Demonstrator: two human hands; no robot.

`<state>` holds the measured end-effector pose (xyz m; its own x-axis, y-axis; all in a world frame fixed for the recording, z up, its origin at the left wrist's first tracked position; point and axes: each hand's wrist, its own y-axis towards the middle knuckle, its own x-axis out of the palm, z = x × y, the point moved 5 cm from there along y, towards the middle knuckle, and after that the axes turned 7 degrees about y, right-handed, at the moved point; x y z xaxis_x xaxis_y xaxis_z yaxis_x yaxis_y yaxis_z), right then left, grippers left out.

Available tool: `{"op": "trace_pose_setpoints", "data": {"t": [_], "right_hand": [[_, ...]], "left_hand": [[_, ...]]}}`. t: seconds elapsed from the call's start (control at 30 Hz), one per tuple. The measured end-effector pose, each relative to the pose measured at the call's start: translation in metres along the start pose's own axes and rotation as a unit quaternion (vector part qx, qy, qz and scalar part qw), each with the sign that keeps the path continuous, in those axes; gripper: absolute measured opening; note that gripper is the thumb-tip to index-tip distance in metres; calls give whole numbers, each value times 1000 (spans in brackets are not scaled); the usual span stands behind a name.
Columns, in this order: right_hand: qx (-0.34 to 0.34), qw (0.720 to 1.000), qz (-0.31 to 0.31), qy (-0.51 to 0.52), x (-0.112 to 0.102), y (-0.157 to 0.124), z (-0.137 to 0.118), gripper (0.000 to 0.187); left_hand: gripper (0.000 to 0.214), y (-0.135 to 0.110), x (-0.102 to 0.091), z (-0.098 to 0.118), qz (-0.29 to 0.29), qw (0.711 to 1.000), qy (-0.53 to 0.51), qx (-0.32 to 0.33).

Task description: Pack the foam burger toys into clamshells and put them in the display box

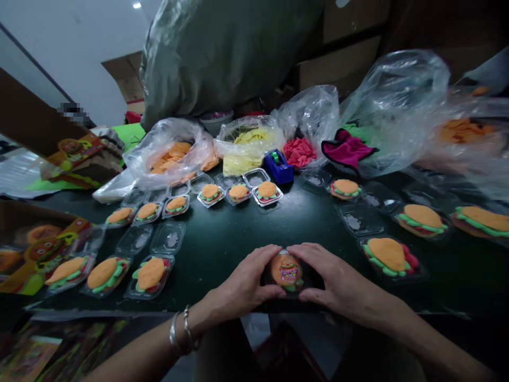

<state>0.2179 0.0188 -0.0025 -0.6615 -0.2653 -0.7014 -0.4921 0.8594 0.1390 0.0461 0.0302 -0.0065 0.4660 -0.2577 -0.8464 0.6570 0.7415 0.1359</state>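
Near the front edge of the dark table (222,254), a closed clear plastic box (286,271) contains a toy burger with an orange bun, and a cartoon burger label shows on its top. My left hand (249,276) grips the box's left side, fingertips at the far edge and thumb at the near edge. Curved round the opposite side, my right hand (333,277) mirrors it. A little to the right, an open box with a toy burger (386,255) shows red and green layers. Another open-boxed toy burger (150,274) lies to the left.
More boxed burgers (210,192) line both sides. Behind them stand a blue tape dispenser (279,166), a magenta cloth (350,149) and clear bags of orange (172,157), yellow (251,137) and red pieces (299,152). A printed carton (47,249) is at left.
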Motion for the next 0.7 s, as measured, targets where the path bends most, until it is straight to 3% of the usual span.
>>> {"op": "trace_pose_setpoints", "data": {"t": [0.1,0.3,0.57,0.7], "right_hand": [[-22,999,-8,-43,-1,1,-2,69],[-54,993,8,-103,8,-2,-7,63],[-41,991,41,-121,13,-2,-1,65],[-4,992,-15,-127,13,13,-4,70]], "left_hand": [[72,-1,1,-5,-28,1000,5,-1],[69,-3,2,1,16,995,44,83],[70,4,4,-7,-56,997,28,55],[70,4,2,-7,-57,997,19,45]]}}
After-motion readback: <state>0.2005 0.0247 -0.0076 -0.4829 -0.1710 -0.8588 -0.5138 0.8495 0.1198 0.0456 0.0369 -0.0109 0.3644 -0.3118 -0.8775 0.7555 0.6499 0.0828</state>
